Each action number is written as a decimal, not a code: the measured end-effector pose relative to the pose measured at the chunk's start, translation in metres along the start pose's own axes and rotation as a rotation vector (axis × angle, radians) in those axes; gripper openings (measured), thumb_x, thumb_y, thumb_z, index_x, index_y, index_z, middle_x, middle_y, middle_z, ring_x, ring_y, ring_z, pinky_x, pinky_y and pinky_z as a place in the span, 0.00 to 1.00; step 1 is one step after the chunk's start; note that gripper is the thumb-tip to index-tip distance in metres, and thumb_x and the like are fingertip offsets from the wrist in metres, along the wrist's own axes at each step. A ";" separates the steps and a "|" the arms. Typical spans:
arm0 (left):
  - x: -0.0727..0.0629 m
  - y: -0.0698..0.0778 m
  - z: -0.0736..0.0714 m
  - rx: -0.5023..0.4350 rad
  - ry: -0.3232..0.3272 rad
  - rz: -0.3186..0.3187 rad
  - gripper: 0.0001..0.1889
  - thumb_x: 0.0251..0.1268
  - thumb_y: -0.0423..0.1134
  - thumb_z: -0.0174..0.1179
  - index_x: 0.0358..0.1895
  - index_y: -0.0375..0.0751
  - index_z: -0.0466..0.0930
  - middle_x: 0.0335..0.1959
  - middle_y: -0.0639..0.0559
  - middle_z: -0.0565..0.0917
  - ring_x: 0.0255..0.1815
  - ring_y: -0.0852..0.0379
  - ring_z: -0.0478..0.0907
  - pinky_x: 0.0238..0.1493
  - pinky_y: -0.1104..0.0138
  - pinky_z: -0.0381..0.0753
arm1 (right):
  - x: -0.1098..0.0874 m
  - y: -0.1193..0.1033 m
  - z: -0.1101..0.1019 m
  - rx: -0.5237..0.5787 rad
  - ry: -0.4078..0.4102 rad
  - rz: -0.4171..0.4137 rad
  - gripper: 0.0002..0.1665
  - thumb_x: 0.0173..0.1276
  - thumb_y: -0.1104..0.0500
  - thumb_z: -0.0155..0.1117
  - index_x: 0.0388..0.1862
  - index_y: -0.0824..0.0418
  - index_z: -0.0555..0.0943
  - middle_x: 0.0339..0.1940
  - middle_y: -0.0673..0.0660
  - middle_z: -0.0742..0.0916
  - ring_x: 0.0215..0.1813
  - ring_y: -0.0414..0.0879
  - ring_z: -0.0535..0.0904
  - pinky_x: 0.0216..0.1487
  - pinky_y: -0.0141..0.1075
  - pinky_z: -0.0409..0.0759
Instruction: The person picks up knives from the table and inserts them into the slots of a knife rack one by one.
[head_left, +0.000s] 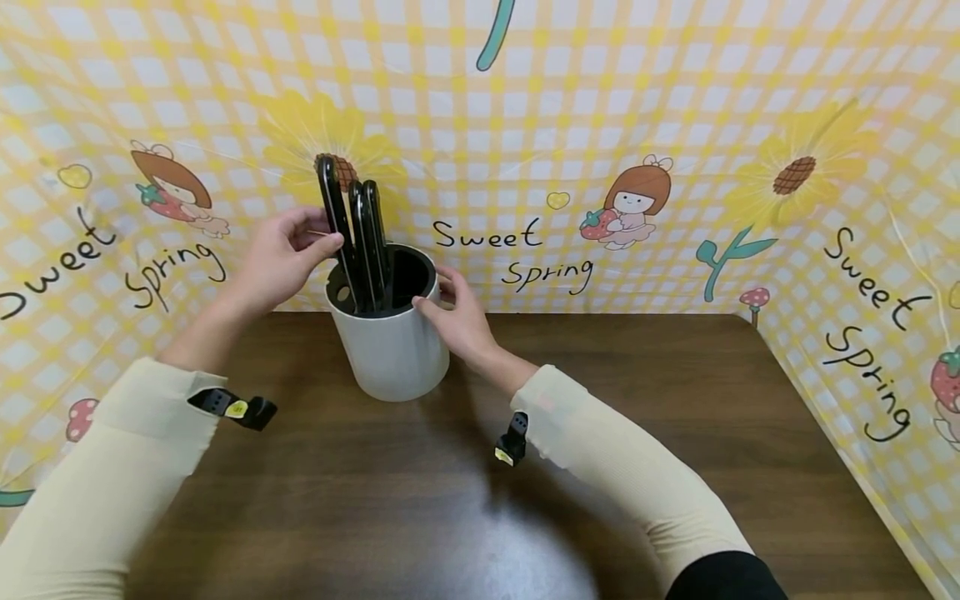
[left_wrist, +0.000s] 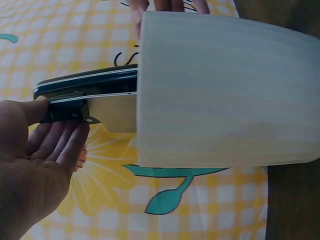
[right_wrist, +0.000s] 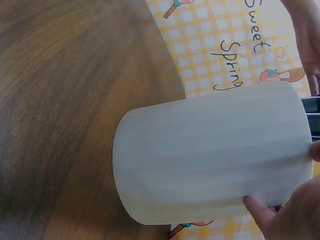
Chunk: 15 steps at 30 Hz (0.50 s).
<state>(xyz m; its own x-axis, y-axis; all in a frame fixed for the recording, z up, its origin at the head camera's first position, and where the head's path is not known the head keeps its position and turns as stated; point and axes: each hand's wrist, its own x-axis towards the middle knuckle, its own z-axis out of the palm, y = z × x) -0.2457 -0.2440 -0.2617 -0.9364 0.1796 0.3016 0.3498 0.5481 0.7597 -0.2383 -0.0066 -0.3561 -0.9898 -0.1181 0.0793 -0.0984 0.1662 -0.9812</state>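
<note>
A white cylindrical knife holder (head_left: 393, 358) stands upright on the table, with several black-handled knives (head_left: 369, 217) in its dark top. At its left side, my left hand (head_left: 279, 258) pinches the handle of the leftmost knife (head_left: 327, 179), which sticks up higher than the others. In the left wrist view, part of a broad blade (left_wrist: 119, 112) shows between that handle and the holder's rim; the rest is hidden inside. My right hand (head_left: 461, 323) grips the holder at its right rim, thumb on the near edge and fingers behind. The right wrist view shows a fingertip against the holder's white wall (right_wrist: 215, 155).
The dark wooden table (head_left: 637, 417) spreads in front and to the right. A yellow checked cloth (head_left: 465, 125) with printed flowers and lettering rises close behind the holder and along both sides. Each sleeve carries a small black wrist camera (head_left: 232, 408).
</note>
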 end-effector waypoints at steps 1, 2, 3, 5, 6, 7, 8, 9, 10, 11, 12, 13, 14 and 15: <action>-0.001 -0.002 0.001 0.003 -0.006 -0.004 0.23 0.78 0.41 0.58 0.66 0.27 0.71 0.55 0.36 0.79 0.42 0.76 0.78 0.44 0.82 0.76 | 0.000 0.000 0.000 0.000 0.000 0.002 0.36 0.72 0.55 0.68 0.76 0.51 0.68 0.70 0.58 0.77 0.69 0.50 0.74 0.66 0.47 0.77; -0.001 -0.003 0.002 0.008 -0.009 -0.006 0.23 0.78 0.40 0.58 0.66 0.27 0.71 0.55 0.35 0.79 0.42 0.76 0.77 0.44 0.82 0.76 | 0.000 0.000 0.000 -0.002 0.002 0.005 0.36 0.72 0.55 0.68 0.76 0.51 0.68 0.70 0.58 0.77 0.69 0.50 0.74 0.66 0.47 0.77; -0.002 -0.005 0.003 0.011 -0.011 -0.007 0.23 0.77 0.39 0.58 0.65 0.26 0.71 0.55 0.34 0.78 0.42 0.76 0.77 0.44 0.82 0.76 | 0.000 0.000 0.000 -0.003 0.003 0.008 0.36 0.72 0.54 0.68 0.76 0.51 0.68 0.70 0.58 0.77 0.69 0.50 0.74 0.66 0.47 0.77; -0.004 -0.009 0.005 0.031 -0.014 -0.003 0.21 0.77 0.38 0.58 0.64 0.26 0.71 0.55 0.34 0.78 0.42 0.76 0.76 0.43 0.82 0.75 | 0.000 0.000 0.001 -0.003 0.003 0.008 0.36 0.72 0.55 0.68 0.76 0.51 0.68 0.70 0.58 0.78 0.69 0.50 0.74 0.66 0.47 0.77; -0.005 -0.011 0.006 0.040 -0.016 0.002 0.21 0.77 0.37 0.59 0.64 0.26 0.72 0.55 0.33 0.78 0.42 0.76 0.76 0.43 0.82 0.75 | 0.000 0.000 0.001 -0.002 0.004 0.007 0.36 0.72 0.55 0.68 0.76 0.51 0.68 0.70 0.58 0.78 0.69 0.50 0.74 0.66 0.47 0.77; -0.006 -0.013 0.007 0.051 -0.020 0.006 0.21 0.76 0.37 0.59 0.63 0.26 0.72 0.55 0.33 0.79 0.42 0.76 0.75 0.43 0.82 0.75 | 0.000 0.000 0.001 -0.002 0.004 0.006 0.36 0.72 0.55 0.68 0.76 0.52 0.68 0.69 0.58 0.78 0.69 0.51 0.74 0.66 0.47 0.78; -0.007 -0.015 0.008 0.062 -0.026 0.011 0.21 0.76 0.37 0.59 0.63 0.26 0.72 0.55 0.33 0.79 0.42 0.76 0.75 0.42 0.83 0.75 | 0.001 0.000 0.001 -0.002 0.003 0.005 0.36 0.72 0.55 0.68 0.76 0.52 0.68 0.69 0.58 0.78 0.69 0.51 0.74 0.66 0.47 0.78; -0.008 -0.017 0.009 0.065 -0.033 0.015 0.21 0.76 0.37 0.59 0.63 0.26 0.72 0.55 0.32 0.79 0.42 0.76 0.75 0.42 0.83 0.75 | 0.000 0.000 0.001 0.000 0.003 0.004 0.36 0.72 0.55 0.68 0.76 0.52 0.68 0.69 0.58 0.78 0.69 0.51 0.74 0.66 0.47 0.78; -0.009 -0.018 0.010 0.069 -0.039 0.014 0.21 0.76 0.37 0.59 0.63 0.26 0.72 0.55 0.32 0.79 0.43 0.77 0.75 0.42 0.83 0.75 | 0.001 0.000 0.001 0.000 0.003 0.003 0.36 0.72 0.55 0.68 0.76 0.52 0.68 0.69 0.58 0.78 0.69 0.51 0.74 0.66 0.47 0.78; -0.009 -0.020 0.010 0.068 -0.047 0.018 0.21 0.76 0.37 0.59 0.64 0.25 0.72 0.55 0.32 0.79 0.43 0.77 0.75 0.42 0.83 0.75 | 0.001 0.000 0.001 0.000 0.003 0.003 0.36 0.72 0.55 0.68 0.76 0.52 0.68 0.69 0.58 0.78 0.69 0.51 0.74 0.66 0.47 0.78; -0.010 -0.021 0.011 0.065 -0.055 0.015 0.21 0.76 0.37 0.59 0.64 0.26 0.71 0.55 0.33 0.79 0.43 0.77 0.75 0.42 0.83 0.75 | 0.001 0.000 0.001 -0.001 0.004 0.003 0.36 0.72 0.55 0.68 0.76 0.52 0.68 0.69 0.58 0.78 0.69 0.51 0.74 0.66 0.47 0.78; -0.010 -0.022 0.011 0.061 -0.062 0.013 0.21 0.76 0.37 0.59 0.64 0.25 0.71 0.55 0.33 0.79 0.43 0.76 0.75 0.42 0.83 0.75 | 0.000 0.000 0.001 -0.001 0.004 0.004 0.36 0.72 0.55 0.68 0.76 0.52 0.68 0.69 0.58 0.78 0.69 0.51 0.74 0.66 0.47 0.78; -0.010 -0.022 0.012 0.060 -0.065 0.013 0.22 0.76 0.37 0.59 0.64 0.25 0.71 0.55 0.33 0.79 0.43 0.77 0.75 0.43 0.83 0.75 | 0.000 0.000 0.001 -0.001 0.005 0.004 0.36 0.72 0.55 0.68 0.76 0.52 0.68 0.69 0.58 0.78 0.69 0.51 0.74 0.65 0.47 0.78; -0.011 -0.022 0.012 0.056 -0.068 0.011 0.22 0.76 0.36 0.59 0.64 0.25 0.71 0.55 0.33 0.78 0.43 0.77 0.75 0.43 0.83 0.75 | 0.000 0.000 0.001 -0.001 0.006 0.003 0.36 0.72 0.55 0.68 0.76 0.52 0.68 0.69 0.58 0.78 0.69 0.51 0.74 0.65 0.47 0.78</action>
<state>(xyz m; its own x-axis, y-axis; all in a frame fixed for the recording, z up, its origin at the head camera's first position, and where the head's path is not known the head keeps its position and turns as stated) -0.2436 -0.2483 -0.2889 -0.9328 0.2405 0.2686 0.3602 0.5899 0.7227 -0.2385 -0.0074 -0.3558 -0.9907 -0.1120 0.0769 -0.0951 0.1673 -0.9813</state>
